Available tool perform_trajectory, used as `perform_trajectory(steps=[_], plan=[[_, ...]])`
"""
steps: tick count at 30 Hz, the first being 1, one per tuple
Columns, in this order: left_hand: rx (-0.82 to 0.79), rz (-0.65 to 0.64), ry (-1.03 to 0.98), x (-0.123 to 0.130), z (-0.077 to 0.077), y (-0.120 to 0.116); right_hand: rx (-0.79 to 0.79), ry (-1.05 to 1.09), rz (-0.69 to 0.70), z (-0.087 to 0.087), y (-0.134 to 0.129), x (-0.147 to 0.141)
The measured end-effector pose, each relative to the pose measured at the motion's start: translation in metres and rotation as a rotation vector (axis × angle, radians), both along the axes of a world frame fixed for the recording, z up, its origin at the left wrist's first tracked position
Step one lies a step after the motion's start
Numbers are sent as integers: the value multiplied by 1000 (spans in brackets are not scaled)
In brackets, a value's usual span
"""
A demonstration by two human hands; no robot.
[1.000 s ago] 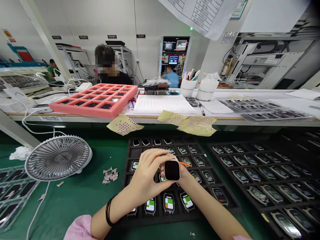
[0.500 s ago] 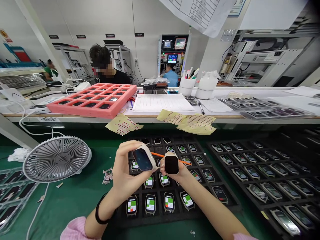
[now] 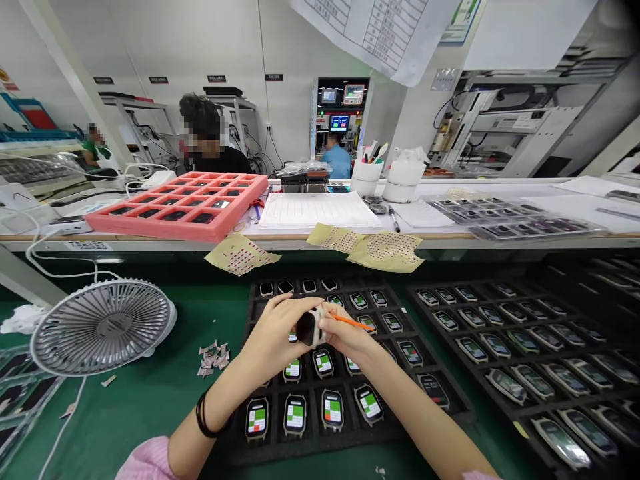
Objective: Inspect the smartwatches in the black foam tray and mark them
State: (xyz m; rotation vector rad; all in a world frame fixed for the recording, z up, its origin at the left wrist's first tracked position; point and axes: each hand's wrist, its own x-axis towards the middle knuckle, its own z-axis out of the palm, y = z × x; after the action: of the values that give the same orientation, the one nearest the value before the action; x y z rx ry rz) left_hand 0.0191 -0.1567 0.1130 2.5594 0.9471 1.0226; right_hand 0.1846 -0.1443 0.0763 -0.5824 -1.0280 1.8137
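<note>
L hand (image 3: 277,337) & R hand (image 3: 347,337) meet mid-frame, both closed around a cream smartwatch (image 3: 311,327): rounded-square case, glossy black glass, screen dark, tilted toward L hand. L fingers (image 3: 295,308) curl over the top of the case, R fingertips (image 3: 327,327) pinch its other edge. Thin orange pick (image 3: 356,323), prob plastic, sits in R fingers & sticks out past them. Black bands (image 3: 203,415) around L wrist, pink sleeve (image 3: 145,460) further down L arm

Directly under both hands: black foam tray (image 3: 430,427) w/ rows of cut-out pockets, each holding a watch, near rows lit w/ green, red & white screens, far rows dark. Past R hand, 2nd black tray (image 3: 480,407) full of watches w/ silver-looking rims. Past L hand, grey plastic desk fan (image 3: 100,327) stands on green mat (image 3: 150,413), small pile of paper scraps (image 3: 213,360) btwn fan & L hand. Ahead of hands on bench edge, yellow backing sheets (image 3: 385,252) w/ red dots, plus pink foam tray (image 3: 170,230) w/ dark devices in its square cells
</note>
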Motion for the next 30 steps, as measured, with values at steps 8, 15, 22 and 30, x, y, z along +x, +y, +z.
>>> perform_trajectory(steps=[8, 15, 22, 30], plan=[[-388, 5, -226, 38, -29, 52, 118, -468, -215, 15, 23, 39], [-441, 128, 50, 110, -55, 141, 222, -947, -615, 39, 23, 143], [-341, 219, 257, 156, -70, 180, 318, -975, -796, 60, -2, 174], [-337, 135, 329, 186, -73, 203, 342, -952, -831, 65, -8, 182]])
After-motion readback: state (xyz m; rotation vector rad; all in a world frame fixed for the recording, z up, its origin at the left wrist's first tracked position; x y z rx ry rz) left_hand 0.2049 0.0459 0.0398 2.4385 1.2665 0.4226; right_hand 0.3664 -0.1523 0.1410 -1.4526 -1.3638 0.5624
